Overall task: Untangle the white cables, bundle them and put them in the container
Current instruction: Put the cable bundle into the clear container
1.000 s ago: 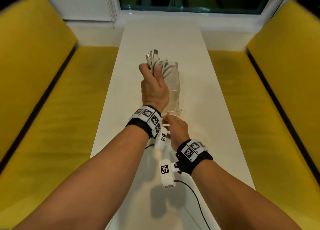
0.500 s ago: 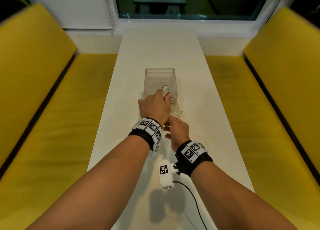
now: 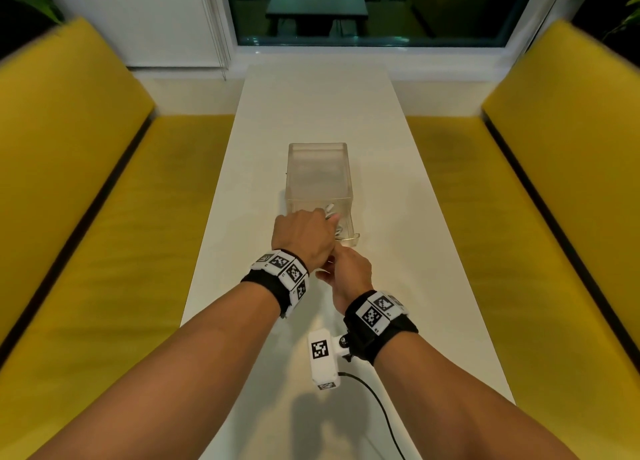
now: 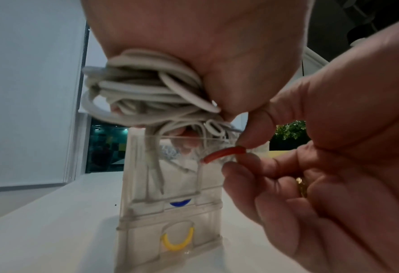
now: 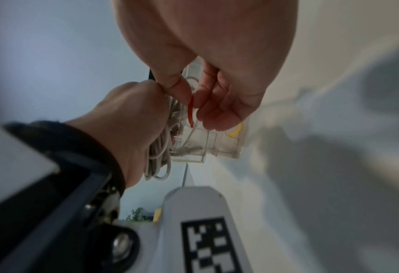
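Observation:
My left hand [image 3: 311, 234] grips a coiled bundle of white cables [image 4: 142, 92] and holds it at the near end of the clear plastic container [image 3: 317, 169]. Some cable ends hang down inside the container's pulled-out top drawer [image 4: 170, 166]. My right hand [image 3: 346, 272] sits just behind it, and its thumb and forefinger pinch the drawer's red handle [image 4: 224, 153]. In the right wrist view the red handle [image 5: 190, 112] shows between those fingers, with the cables [image 5: 159, 157] below my left hand. Blue and yellow handles mark the lower drawers.
The container stands in the middle of a long white table [image 3: 318, 106]. Yellow benches [image 3: 86, 182] run along both sides. A window [image 3: 363, 9] lies beyond the far end. A black wire [image 3: 381, 407] trails from my right wrist camera across the near table.
My left hand has brought the cable bundle down from above the container to its near end. My right hand has stayed at the container's front.

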Available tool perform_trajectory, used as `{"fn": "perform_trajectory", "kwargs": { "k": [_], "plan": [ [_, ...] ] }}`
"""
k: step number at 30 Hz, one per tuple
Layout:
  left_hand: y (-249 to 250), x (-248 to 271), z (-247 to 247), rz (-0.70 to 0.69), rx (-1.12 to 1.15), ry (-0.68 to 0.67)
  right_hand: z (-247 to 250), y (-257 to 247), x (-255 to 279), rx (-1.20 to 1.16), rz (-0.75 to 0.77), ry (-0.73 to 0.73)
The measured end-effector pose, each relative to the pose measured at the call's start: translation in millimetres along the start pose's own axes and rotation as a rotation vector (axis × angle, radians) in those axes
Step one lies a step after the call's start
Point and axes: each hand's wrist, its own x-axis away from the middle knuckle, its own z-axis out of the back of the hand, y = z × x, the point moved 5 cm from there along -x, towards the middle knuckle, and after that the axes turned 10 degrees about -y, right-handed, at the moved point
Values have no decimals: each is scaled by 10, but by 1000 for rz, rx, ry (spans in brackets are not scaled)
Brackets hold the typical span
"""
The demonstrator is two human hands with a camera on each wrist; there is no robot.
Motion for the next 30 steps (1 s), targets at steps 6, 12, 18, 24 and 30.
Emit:
{"fn": "perform_trajectory", "kwargs": {
  "k": [6,12,18,24,30],
  "plan": [
    [53,-88,50,41,38,-52,9,-26,-18,-40,-11,12],
    [15,-95,95,122,197,42,-40,-49,-15,-51,-7,-12],
    [-49,-73,104,58,368,162,-42,-59,-9,-65,-4,-15],
    [-75,69,-32,-114,288,115,-29,-98,-21,-54,14,-29],
    [-176,117,-132,-216,298,26,-17,-65,-2,-54,9,-30]
  ]
}}
